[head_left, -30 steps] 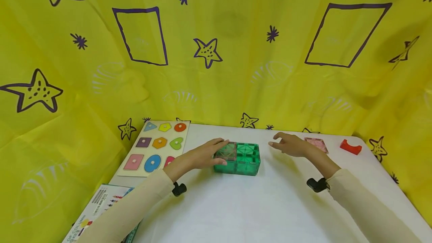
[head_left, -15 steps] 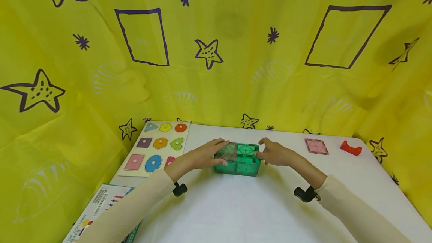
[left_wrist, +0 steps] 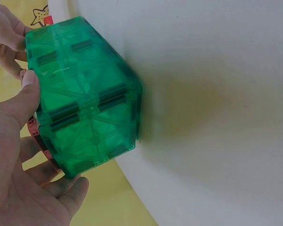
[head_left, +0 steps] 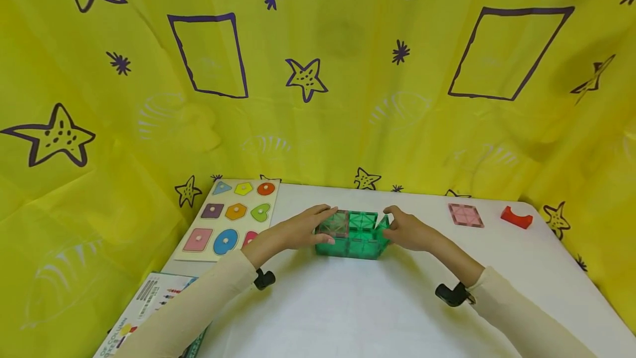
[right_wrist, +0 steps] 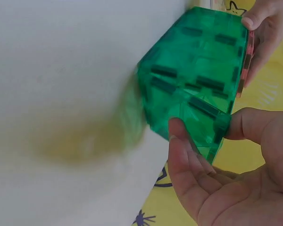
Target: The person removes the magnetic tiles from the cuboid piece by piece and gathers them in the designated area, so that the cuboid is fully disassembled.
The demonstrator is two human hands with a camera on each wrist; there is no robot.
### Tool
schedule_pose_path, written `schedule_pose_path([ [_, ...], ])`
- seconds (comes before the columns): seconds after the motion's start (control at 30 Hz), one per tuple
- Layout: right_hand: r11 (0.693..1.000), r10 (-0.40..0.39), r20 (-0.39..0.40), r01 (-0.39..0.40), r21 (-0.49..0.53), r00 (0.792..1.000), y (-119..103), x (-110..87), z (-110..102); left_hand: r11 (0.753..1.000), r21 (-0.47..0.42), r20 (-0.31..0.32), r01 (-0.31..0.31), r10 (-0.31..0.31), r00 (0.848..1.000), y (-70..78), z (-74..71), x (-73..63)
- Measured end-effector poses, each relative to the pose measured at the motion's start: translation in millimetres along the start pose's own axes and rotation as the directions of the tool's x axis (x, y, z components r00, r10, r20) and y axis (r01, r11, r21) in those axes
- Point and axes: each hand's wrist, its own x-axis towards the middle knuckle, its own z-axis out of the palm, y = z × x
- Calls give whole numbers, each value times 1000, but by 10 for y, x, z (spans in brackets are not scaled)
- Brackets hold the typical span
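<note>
A box of green see-through magnetic tiles (head_left: 361, 248) stands mid-table in the head view. A pink magnetic tile (head_left: 339, 222) lies on the left half of its top. My left hand (head_left: 300, 229) grips that end, thumb on the front and fingers round the back and end. At the other end, my right hand (head_left: 409, 230) pinches the green end tile (right_wrist: 195, 126) between thumb and fingers. This tile leans outward, leaving a gap at the top. Both hands also show in the left wrist view, around the green box (left_wrist: 85, 84).
A loose pink tile (head_left: 466, 215) and a red notched block (head_left: 517, 218) lie at the back right. To the left are a shape puzzle board (head_left: 226, 225) and a printed box (head_left: 161, 285). A yellow curtain (head_left: 348, 131) surrounds the white table (head_left: 338, 308).
My right hand has moved left to the box and taken hold of its right end tile, which now tilts outward. The left hand has stayed in place.
</note>
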Motion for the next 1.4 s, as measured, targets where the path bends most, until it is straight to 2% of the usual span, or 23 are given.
schedule_pose_path([
  [0.23, 990, -21, -17, 19, -141, 1000, 129, -58, 4, 1000, 4, 8, 14, -14, 1000, 4, -2, -8],
  [0.5, 965, -8, -9, 5, -263, 1000, 156, -126, -17, 1000, -14, 4, -11, 11, 1000, 9, 4, 13],
  [0.7, 936, -75, -31, 60, -348, 997, 266, -101, 4, 1000, -14, 2, -13, 13, 1000, 11, -1, 4],
  [0.9, 927, -109, -81, 72, -367, 991, 405, -112, -64, 1000, -17, 3, -11, 12, 1000, 13, -9, 0],
  [1.2, 930, -132, -175, 60, -363, 976, 744, -81, -356, 1000, -2, 2, 1, -1, 1000, -7, -1, 5],
  [1.3, 931, -116, -198, 37, -363, 973, 882, -63, -476, 1000, -16, 1, -2, 2, 1000, 0, -1, 5],
  [1.4, 929, -68, -200, -10, -369, 977, 1006, -30, -583, 1000, -26, 1, -3, 3, 1000, 6, 0, 3],
])
